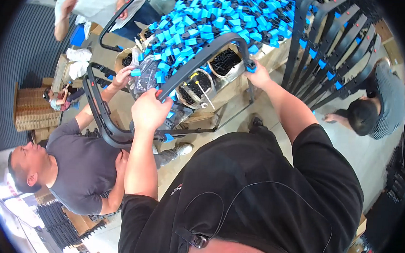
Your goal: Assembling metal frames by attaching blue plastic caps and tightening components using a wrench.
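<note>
A black curved tubular frame [205, 52] is held up in front of me over the near edge of a worktable. My left hand [150, 109] is closed round its left side, beside a small red button. At the frame's right side, my right hand [258, 75] grips it next to a blue piece; some of those fingers are hidden behind the tube. Beyond the frame, a big heap of blue and black plastic pieces [226, 20] covers the table. Below the frame's bar, a screwdriver with a yellow handle [200, 89] lies across a tub of small black parts [186, 94].
Another tub of black parts [225, 62] stands to the right. Several similar frames [328, 50] lean together at the far right. At left, a co-worker [79, 166] holds another black frame [103, 116]. A person [382, 104] bends down at right; another [92, 6] stands across the table.
</note>
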A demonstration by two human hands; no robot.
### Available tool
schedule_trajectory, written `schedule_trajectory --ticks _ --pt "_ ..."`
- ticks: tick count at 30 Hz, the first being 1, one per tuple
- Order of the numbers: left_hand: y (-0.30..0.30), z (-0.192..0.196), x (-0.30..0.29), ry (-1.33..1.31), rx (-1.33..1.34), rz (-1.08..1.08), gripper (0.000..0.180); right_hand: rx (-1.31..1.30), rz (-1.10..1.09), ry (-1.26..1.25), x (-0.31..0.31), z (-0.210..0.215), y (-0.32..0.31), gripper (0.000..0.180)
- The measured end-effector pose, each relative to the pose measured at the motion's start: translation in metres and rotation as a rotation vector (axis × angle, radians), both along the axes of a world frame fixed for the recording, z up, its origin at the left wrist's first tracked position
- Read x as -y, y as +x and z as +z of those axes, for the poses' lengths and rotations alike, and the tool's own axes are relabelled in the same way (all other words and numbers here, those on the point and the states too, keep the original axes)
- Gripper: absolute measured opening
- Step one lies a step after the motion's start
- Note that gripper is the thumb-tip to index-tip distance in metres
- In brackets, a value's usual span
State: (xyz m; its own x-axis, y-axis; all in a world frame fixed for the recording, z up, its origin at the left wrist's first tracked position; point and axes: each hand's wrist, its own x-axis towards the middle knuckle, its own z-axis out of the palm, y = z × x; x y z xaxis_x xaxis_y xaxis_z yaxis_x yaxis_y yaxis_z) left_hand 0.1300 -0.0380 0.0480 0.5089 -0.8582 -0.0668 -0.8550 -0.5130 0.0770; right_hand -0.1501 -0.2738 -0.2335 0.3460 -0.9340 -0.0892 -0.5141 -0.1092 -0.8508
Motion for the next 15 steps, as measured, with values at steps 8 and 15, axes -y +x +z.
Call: schedule_trajectory --ticks 8,15 --pt "0.000 0.011 -0.001 0.035 -0.043 0.046 0.037 -0.070 0.129 0.050 0.009 0.005 0.002 0.065" --pt "0.005 0.008 0.007 0.072 -0.053 0.012 0.036 -0.068 0.151 -0.063 0.021 -0.032 -0.002 0.054"
